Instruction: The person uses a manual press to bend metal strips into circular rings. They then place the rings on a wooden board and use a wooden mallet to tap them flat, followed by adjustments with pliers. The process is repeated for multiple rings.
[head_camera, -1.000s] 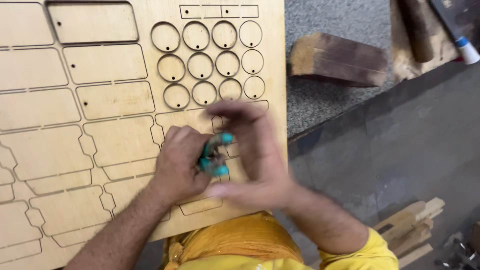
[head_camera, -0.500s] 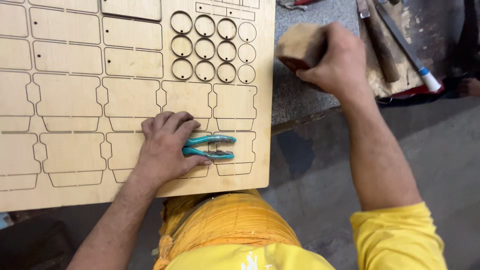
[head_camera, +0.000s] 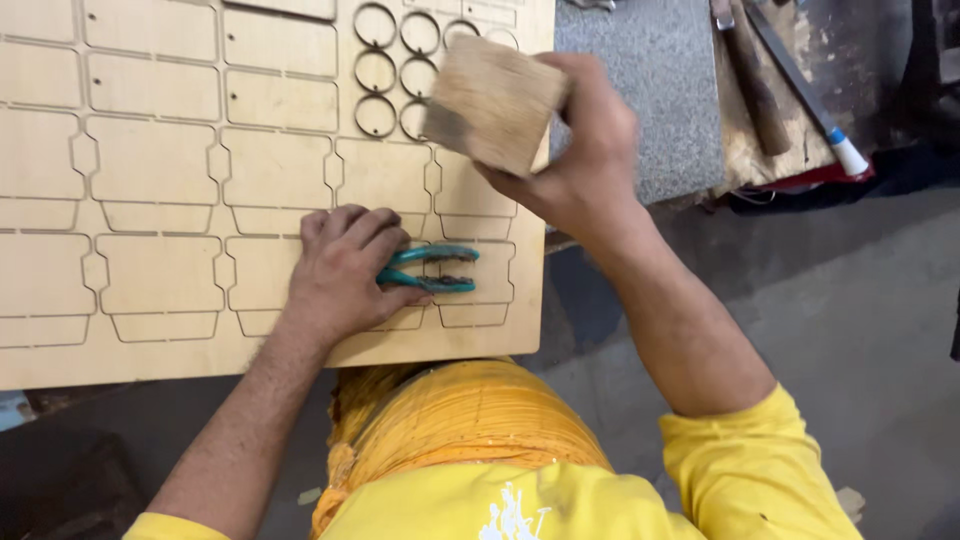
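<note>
Left hand (head_camera: 345, 275) lies palm down on the large pale laser-cut plywood sheet (head_camera: 150, 190), fingers curled over the jaw end of a pair of teal-handled pliers (head_camera: 432, 270) that lie flat on the sheet near its right edge, handles pointing right; right hand (head_camera: 580, 165) is raised above the sheet, well apart from the left, clamped around a worn rectangular wooden block (head_camera: 492, 100) that hangs tilted over the cluster of cut ring shapes (head_camera: 385, 70) (block is blurred, so its exact height above the board cannot be told); the risks as I judge them: block comes down on the left knuckles or fingertips, since they sit close to the pliers; a skewed hit glances off the pliers and kicks them off the nearby edge; too hard a blow cracks the thin bridges between the outlined panel shapes (head_camera: 275, 170); the sheet overhangs the bench toward the person's yellow shirt (head_camera: 480, 430), so a hit near that edge may tip or bounce it; grey stone slab (head_camera: 640, 80) and dark-handled tools (head_camera: 775, 75) lie at the far right, out of play.
</note>
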